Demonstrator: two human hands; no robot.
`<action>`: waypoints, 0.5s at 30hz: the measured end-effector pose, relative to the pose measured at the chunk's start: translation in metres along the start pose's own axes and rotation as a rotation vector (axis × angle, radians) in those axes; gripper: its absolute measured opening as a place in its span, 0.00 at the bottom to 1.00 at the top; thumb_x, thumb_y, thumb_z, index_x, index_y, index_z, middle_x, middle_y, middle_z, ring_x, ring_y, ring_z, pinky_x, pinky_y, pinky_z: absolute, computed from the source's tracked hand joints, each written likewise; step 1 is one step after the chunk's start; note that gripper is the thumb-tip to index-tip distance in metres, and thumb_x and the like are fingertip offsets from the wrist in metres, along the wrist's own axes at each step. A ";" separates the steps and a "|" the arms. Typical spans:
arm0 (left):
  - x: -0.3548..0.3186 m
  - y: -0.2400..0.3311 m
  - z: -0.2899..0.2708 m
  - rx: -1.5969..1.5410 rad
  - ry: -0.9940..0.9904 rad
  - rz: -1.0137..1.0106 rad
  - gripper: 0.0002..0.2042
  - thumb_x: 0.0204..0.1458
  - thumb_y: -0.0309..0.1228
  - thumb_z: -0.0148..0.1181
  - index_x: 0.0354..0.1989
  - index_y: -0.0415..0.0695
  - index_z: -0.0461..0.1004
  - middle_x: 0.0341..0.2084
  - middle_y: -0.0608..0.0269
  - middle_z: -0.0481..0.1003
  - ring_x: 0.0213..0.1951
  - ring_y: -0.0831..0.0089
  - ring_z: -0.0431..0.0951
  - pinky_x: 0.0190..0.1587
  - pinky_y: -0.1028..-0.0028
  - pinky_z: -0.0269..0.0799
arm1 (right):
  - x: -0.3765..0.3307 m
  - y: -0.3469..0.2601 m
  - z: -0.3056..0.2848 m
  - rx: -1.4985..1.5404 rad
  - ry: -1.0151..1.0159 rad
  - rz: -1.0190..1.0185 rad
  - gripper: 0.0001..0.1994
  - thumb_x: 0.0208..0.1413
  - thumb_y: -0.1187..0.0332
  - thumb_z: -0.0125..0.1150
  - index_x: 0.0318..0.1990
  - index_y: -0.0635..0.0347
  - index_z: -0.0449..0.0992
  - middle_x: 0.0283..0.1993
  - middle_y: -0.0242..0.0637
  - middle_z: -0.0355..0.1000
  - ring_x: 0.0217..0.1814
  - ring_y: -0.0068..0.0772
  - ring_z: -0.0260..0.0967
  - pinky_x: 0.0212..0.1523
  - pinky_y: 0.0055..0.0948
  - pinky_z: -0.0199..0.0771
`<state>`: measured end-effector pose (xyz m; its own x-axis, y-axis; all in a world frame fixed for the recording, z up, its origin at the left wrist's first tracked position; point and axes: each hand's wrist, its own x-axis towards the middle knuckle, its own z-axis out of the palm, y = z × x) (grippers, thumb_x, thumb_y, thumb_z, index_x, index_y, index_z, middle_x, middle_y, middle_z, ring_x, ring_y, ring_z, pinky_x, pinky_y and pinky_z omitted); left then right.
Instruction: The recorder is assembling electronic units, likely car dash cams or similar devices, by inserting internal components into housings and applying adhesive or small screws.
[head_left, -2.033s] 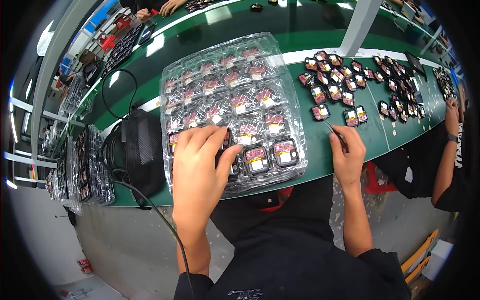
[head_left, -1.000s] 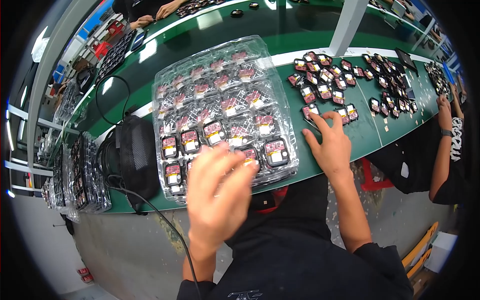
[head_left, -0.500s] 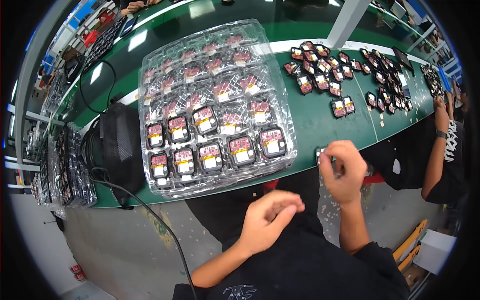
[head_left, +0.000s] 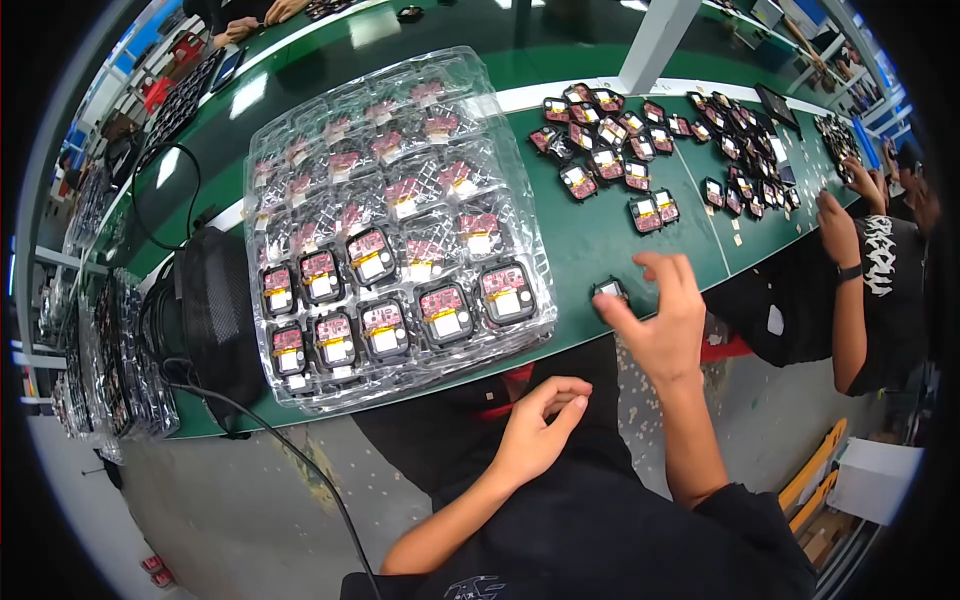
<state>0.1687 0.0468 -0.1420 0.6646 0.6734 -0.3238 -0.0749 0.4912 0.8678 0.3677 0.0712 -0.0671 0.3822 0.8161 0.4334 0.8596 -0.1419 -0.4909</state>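
My right hand (head_left: 665, 318) is over the green table's front edge, with thumb and fingers spread apart. Its thumb overlaps a small black-framed electronic module (head_left: 609, 289) lying on the table; whether it touches is unclear. My left hand (head_left: 540, 425) hovers in front of the table above my lap, loosely curled, with a gap between thumb and fingertips and nothing visible in it. To the left, a clear plastic tray (head_left: 535, 255) sits on a stack of similar trays. Modules with red boards, yellow strips and white labels, such as this module (head_left: 507, 293), fill its two nearest rows.
Loose modules (head_left: 606, 162) lie in groups on the table (head_left: 575, 245) at the right. A black mesh bag (head_left: 228, 300) with a cable stands left of the tray. A grey post (head_left: 655, 45) rises behind. Another person's arm (head_left: 848, 325) is at the far right.
My right hand has opened from a pinch, its fingers spreading beside the module. My left hand has shifted slightly, still curled. The view has turned, so the table contents appear farther left.
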 end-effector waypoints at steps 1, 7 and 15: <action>-0.002 0.000 -0.003 0.017 0.008 -0.019 0.10 0.66 0.24 0.58 0.53 0.36 0.75 0.48 0.60 0.79 0.53 0.74 0.78 0.58 0.74 0.72 | -0.005 -0.002 0.001 -0.063 -0.123 0.077 0.23 0.47 0.62 0.78 0.49 0.60 0.77 0.46 0.42 0.73 0.37 0.52 0.78 0.35 0.45 0.78; -0.017 0.021 -0.002 -0.015 0.028 0.040 0.11 0.66 0.25 0.59 0.54 0.35 0.74 0.48 0.59 0.79 0.53 0.73 0.79 0.59 0.72 0.73 | -0.014 0.000 0.001 0.119 -0.174 0.090 0.25 0.44 0.65 0.81 0.49 0.63 0.77 0.45 0.40 0.75 0.31 0.39 0.74 0.31 0.33 0.74; -0.028 0.061 0.000 -0.286 0.070 0.336 0.37 0.58 0.46 0.70 0.67 0.32 0.64 0.62 0.44 0.67 0.58 0.58 0.77 0.64 0.59 0.72 | -0.044 -0.027 -0.017 0.782 -0.384 -0.177 0.37 0.38 0.58 0.88 0.53 0.63 0.70 0.48 0.37 0.79 0.19 0.09 0.50 0.22 0.16 0.59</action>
<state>0.1452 0.0582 -0.0799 0.5169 0.8527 -0.0751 -0.4871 0.3652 0.7934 0.3329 0.0297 -0.0603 0.0046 0.9413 0.3376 0.3643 0.3128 -0.8772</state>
